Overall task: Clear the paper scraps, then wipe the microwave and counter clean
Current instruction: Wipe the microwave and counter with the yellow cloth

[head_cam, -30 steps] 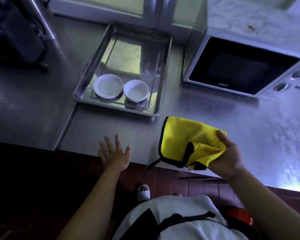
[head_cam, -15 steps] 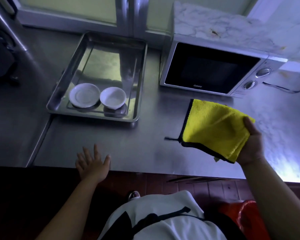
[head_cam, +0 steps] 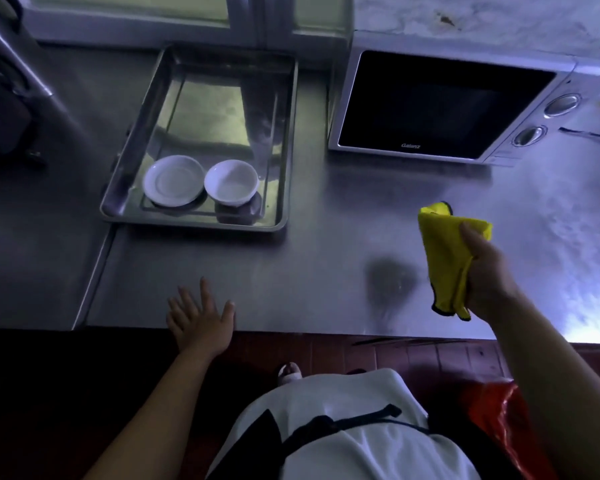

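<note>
My right hand (head_cam: 489,271) grips a yellow cloth (head_cam: 444,251) with a dark edge, bunched and held above the steel counter (head_cam: 326,265), in front of the microwave. The silver microwave (head_cam: 440,105) stands at the back right with its dark door closed and two round knobs at its right. My left hand (head_cam: 201,320) lies flat at the counter's front edge, fingers spread, holding nothing. No paper scraps show on the counter.
A steel tray (head_cam: 284,150) at the back left holds a white saucer (head_cam: 173,180) and a white bowl (head_cam: 231,182). A red bag (head_cam: 499,420) sits on the floor at the lower right. A dark appliance (head_cam: 4,109) stands at far left.
My right hand moved the cloth to the right and up toward the microwave; the cloth went from hanging spread out to bunched in the hand. My left hand stayed at the counter edge.
</note>
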`<action>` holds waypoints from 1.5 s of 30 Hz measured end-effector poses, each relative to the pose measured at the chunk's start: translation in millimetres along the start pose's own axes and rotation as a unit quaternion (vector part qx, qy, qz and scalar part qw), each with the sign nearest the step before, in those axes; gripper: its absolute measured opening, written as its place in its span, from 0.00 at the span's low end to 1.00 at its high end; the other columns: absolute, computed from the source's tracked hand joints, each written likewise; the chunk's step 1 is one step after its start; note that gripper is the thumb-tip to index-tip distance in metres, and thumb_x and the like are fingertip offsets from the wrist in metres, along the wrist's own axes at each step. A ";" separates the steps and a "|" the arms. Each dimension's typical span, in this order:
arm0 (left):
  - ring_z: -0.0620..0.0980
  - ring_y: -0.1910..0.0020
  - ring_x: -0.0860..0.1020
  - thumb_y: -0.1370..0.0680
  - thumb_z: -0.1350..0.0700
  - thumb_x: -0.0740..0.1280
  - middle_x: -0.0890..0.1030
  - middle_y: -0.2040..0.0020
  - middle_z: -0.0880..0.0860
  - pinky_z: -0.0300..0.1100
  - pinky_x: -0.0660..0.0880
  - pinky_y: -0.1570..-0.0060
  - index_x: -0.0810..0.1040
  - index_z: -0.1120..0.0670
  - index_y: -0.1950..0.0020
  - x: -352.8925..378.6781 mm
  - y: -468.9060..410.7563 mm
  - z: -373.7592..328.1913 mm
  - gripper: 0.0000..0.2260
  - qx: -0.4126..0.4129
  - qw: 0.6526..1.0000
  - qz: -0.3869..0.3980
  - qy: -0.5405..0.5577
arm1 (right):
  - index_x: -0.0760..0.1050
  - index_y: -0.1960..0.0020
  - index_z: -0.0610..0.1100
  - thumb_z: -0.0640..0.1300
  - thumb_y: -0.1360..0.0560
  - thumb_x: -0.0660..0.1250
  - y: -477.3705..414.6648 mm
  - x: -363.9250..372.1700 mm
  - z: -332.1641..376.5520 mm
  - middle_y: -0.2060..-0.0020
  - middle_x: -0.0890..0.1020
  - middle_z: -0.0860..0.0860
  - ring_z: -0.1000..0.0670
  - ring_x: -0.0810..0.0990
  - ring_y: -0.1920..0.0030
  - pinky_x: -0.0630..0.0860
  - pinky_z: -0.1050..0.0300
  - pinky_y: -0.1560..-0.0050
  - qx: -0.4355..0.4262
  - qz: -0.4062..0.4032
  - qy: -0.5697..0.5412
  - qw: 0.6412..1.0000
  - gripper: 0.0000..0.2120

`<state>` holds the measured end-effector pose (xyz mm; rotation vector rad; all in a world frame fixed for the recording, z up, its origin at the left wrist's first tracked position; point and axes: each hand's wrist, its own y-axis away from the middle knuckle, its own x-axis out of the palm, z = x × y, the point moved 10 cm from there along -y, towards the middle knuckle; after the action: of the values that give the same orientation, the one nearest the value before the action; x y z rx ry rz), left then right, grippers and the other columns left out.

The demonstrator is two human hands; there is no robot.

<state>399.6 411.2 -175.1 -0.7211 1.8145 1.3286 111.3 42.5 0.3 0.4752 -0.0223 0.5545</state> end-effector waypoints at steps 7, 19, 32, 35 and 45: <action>0.60 0.23 0.31 0.20 0.34 0.46 0.30 0.22 0.58 0.58 0.33 0.27 0.31 0.43 0.22 4.5 -3.6 1.1 0.34 -0.005 1.000 0.011 -0.018 | 0.42 0.22 0.65 0.62 0.17 0.45 -28.9 119.9 -156.0 0.21 0.37 0.60 0.46 0.33 0.21 0.33 0.35 0.26 0.029 0.124 0.657 0.743 0.26; 0.60 0.23 0.30 0.21 0.32 0.46 0.29 0.22 0.58 0.59 0.32 0.28 0.31 0.43 0.22 9.8 -12.8 5.7 0.35 0.006 1.000 -0.004 -0.015 | 0.37 0.19 0.53 0.67 0.27 0.47 14.0 230.3 -214.4 0.19 0.40 0.47 0.36 0.35 0.22 0.40 0.23 0.30 -0.323 0.287 0.772 0.466 0.42; 0.62 0.22 0.33 0.20 0.35 0.52 0.32 0.21 0.59 0.59 0.35 0.25 0.34 0.45 0.20 -7.7 0.0 -2.7 0.37 -0.028 0.999 0.027 -0.001 | 0.69 0.27 0.42 0.49 0.16 0.57 52.8 178.6 -162.0 0.27 0.72 0.48 0.51 0.68 0.26 0.59 0.55 0.24 0.157 0.461 0.445 0.751 0.21; 0.61 0.23 0.57 0.25 0.42 0.65 0.57 0.21 0.62 0.51 0.58 0.28 0.61 0.51 0.22 -35.8 15.4 -32.5 0.33 -0.020 0.994 0.011 0.102 | 0.78 0.37 0.41 0.60 0.24 0.62 43.0 117.7 -110.7 0.40 0.83 0.46 0.51 0.81 0.41 0.74 0.59 0.36 0.296 0.297 0.284 0.862 0.26; 0.35 0.31 0.67 0.32 0.53 0.81 0.69 0.30 0.41 0.30 0.61 0.30 0.72 0.46 0.29 -103.7 149.1 -313.1 0.34 0.449 0.835 0.216 0.234 | 0.82 0.40 0.36 0.61 0.33 0.76 59.1 12.5 35.7 0.41 0.82 0.37 0.40 0.83 0.42 0.81 0.52 0.49 0.260 0.238 0.098 0.931 0.33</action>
<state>260.8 157.6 42.7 -0.0932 2.7826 0.3733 95.5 77.2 59.2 0.9417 0.2105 1.0951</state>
